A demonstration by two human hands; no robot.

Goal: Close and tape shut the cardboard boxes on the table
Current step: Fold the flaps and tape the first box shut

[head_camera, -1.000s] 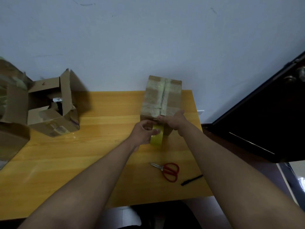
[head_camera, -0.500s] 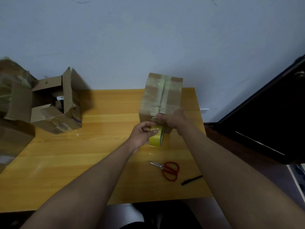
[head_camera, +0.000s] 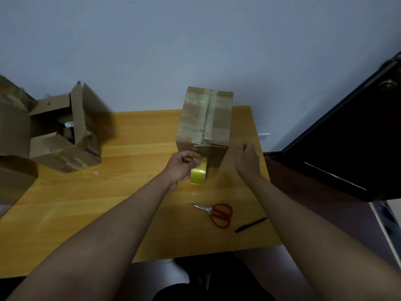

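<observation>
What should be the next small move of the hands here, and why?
Probably the right hand, now free beside the closed box, should reach for the scissors to cut the tape: the left hand holds the yellow tape roll against the box's front, with the strip not yet cut.

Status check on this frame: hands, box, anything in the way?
Left hand grips tape roll against closed box front. Right hand free, beside box. Scissors on table, clear of work.

Yellow wooden table (head_camera: 91, 200) bearing: closed taped cardboard box (head_camera: 205, 124), open cardboard box (head_camera: 63, 135), red-handled scissors (head_camera: 217, 212), black pen (head_camera: 250, 225).
</observation>
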